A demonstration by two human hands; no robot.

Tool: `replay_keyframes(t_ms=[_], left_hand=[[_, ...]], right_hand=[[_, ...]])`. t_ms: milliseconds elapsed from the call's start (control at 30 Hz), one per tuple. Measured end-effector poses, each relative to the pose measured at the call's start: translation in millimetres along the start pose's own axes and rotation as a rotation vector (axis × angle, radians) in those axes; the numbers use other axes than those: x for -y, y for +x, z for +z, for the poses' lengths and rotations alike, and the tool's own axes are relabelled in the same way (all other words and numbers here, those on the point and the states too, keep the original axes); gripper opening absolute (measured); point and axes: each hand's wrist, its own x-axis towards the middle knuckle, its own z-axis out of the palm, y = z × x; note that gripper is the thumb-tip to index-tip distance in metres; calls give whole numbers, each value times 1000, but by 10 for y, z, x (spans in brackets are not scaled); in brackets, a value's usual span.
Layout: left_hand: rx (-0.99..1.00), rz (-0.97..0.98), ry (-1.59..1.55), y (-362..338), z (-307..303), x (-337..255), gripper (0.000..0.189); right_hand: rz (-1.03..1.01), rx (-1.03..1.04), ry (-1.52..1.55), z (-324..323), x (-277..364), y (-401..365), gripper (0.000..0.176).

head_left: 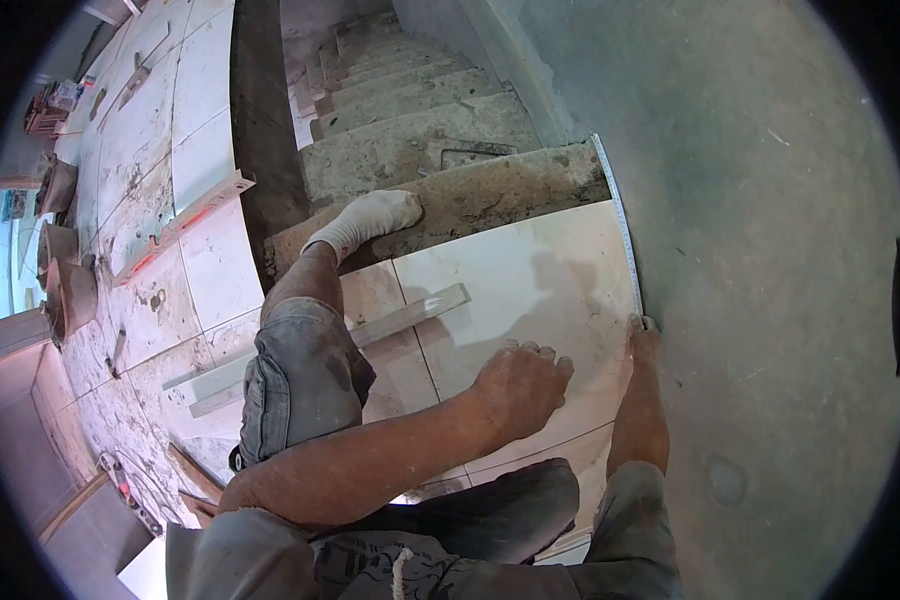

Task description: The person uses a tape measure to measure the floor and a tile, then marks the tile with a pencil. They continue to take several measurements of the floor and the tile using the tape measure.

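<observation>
A tape measure (620,225) stretches along the foot of the wall, from the rough step edge back to my right hand (643,338). My right fingers are closed on its near end, against the wall. Over the large white floor tile (510,270) hovers my left hand (525,388), curled with its back up. Its palm is hidden, so I cannot make out whether anything is inside. My left foot in a white sock (375,220) rests on the dusty step edge (490,195). Beside that leg a straight metal bar (410,315) lies across the tiles.
Rough concrete stairs (410,110) go down ahead, with a rectangular frame on one tread. A plain grey wall (770,300) stands on the right. On the left tiles lie a spirit level (185,225), a trowel (133,80) and, near the edge, several buckets (65,300).
</observation>
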Motion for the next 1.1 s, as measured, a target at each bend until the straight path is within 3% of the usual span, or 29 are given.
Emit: replay_keyframes(t_ms=[600,967,1100], left_hand=[[3,-2,-10,5,7,6,35],[11,-8,-17,0,-6,1,36],[17,-8,-27,-1,-4,3,36]], right_hand=[[98,19,23,-100,178,-128,46],[20,3,3,6,-17,7,45],[48,19,11,-137,190,-143,47]])
